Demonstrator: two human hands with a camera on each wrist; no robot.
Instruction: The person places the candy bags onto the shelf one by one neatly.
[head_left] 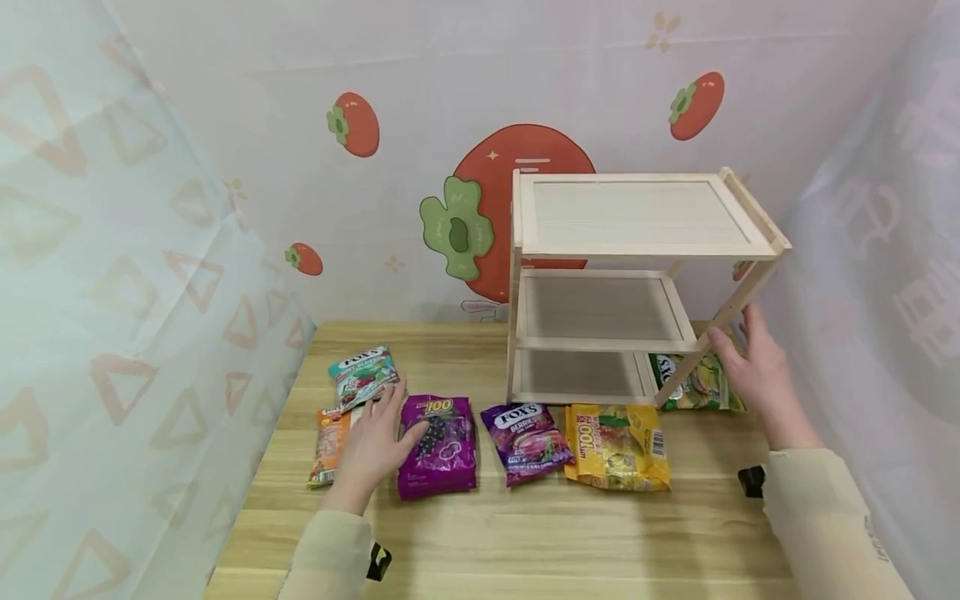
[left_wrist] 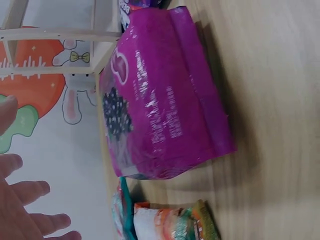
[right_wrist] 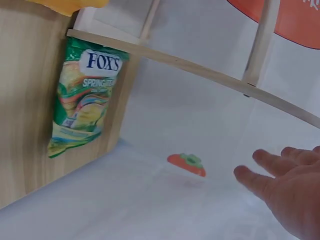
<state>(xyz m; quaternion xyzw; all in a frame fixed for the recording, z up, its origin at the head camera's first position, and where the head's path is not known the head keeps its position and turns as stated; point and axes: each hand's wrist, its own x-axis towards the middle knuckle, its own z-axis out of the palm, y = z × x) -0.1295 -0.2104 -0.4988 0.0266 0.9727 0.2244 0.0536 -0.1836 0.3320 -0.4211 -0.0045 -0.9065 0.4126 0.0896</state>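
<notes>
My left hand (head_left: 372, 450) hovers with spread fingers between a purple candy bag (head_left: 450, 467) and two smaller packets. The packets are a teal mint bag (head_left: 362, 372) and an orange bag (head_left: 327, 446), partly hidden by the hand. In the left wrist view the purple bag (left_wrist: 165, 95) stands apart from the fingers. My right hand (head_left: 761, 375), fingers extended, is beside the right leg of a three-tier wooden shelf (head_left: 637, 212). A green Fox's candy bag (head_left: 708, 385) lies by that leg; the right wrist view shows its front (right_wrist: 82, 100). Neither hand holds anything.
A purple Fox's Berries bag (head_left: 528, 446) and a yellow candy bag (head_left: 618, 450) lie before the shelf. Everything rests on a wood-grain table (head_left: 525, 542). Patterned cloth (head_left: 262, 125) walls in the back and sides.
</notes>
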